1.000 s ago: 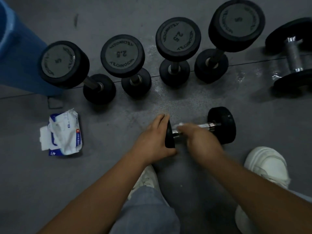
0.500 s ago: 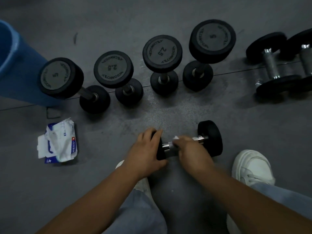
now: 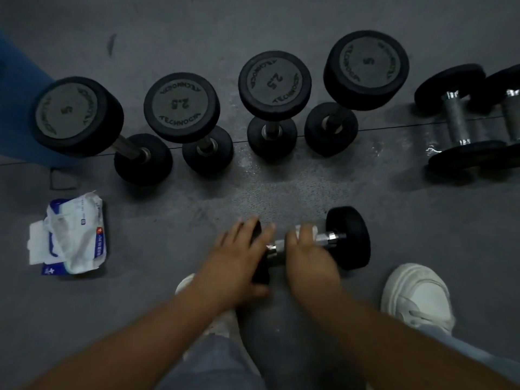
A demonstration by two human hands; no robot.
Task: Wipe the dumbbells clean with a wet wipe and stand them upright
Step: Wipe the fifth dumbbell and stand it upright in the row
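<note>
The left hand (image 3: 239, 257) clamps the near head of the lying dumbbell (image 3: 349, 237), at 6 o'clock on the floor (image 3: 309, 192), preventing roll while right-hand fingers (image 3: 302, 235) press the wet wipe (image 3: 308, 228) around its handle.

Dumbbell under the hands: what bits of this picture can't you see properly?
- Head view: dumbbell left end, covered by the left hand.
- Wipe, mostly hidden under the right hand; only a white bit shows.
- Far-right dumbbell, cut off by the edge.
- Wipe pack print, too small to read.
</note>
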